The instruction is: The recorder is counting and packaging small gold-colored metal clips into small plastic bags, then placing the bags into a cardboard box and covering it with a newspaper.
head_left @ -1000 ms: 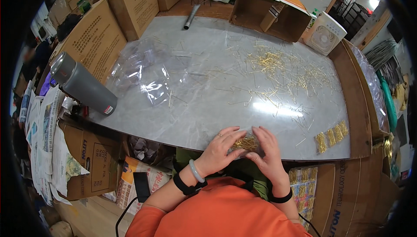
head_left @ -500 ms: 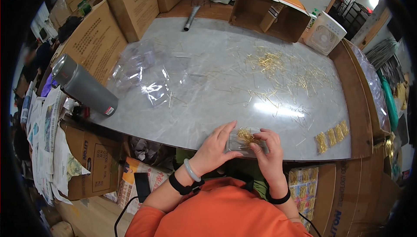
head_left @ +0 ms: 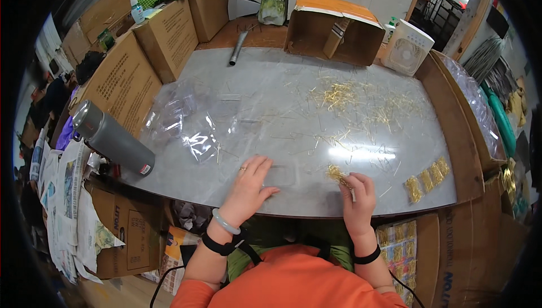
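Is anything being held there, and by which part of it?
The right hand pinches a bunch of gold wire pieces by its right end. Whether the left hand grips the clear plastic tray beside it cannot be told.

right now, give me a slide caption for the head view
Right hand holds gold wires, left hand beside a clear tray.

Workshop, small hand-assembly type. Grey table (head_left: 271, 77) is the bench: loose gold wire pieces (head_left: 339, 95) strewn on it, brown cartons (head_left: 169, 37) along its left, bundled grey wire (head_left: 484, 58) beyond its right.
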Available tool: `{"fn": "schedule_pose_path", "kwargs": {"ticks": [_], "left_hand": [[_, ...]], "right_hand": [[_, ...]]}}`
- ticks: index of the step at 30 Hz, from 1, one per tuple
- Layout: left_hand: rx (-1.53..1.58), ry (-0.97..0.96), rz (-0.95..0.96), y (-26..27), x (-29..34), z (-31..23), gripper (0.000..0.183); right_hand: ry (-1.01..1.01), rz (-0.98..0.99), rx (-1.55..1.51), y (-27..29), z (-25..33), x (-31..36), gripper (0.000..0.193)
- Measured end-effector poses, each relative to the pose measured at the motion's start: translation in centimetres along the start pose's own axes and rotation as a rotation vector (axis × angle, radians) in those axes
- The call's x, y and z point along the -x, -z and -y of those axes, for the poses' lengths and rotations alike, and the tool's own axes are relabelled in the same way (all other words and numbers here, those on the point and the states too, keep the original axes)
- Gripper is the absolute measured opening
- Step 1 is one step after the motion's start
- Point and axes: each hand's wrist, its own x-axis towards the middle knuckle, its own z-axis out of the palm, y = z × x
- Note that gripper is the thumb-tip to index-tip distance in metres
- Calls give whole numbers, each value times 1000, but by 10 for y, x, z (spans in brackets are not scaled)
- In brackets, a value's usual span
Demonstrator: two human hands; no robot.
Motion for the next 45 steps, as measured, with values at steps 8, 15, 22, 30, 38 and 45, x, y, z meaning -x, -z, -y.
{"fn": "schedule_pose_path", "kwargs": {"ticks": [8, 15, 22, 30, 38, 45], "left_hand": [[-184, -52, -112, 0, 4, -21, 57], [12, -244, 23, -45, 1, -55, 65], [109, -149, 80, -77, -5, -64, 78], [72, -139, 124, -74, -18, -64, 70], [691, 320, 27, -70, -9, -77, 53], [1817, 565, 265, -95, -38, -73, 33]], "right_hand": [[-66, 241, -82, 9, 11, 6, 53], [-57, 361, -131, 1, -10, 3, 50], [-62, 310, -248, 14, 2, 2, 53], [84, 393, 66, 16, -10, 5, 47], [-301, 35, -362, 0, -10, -8, 38], [-56, 101, -415, -2, 20, -6, 36]]}}
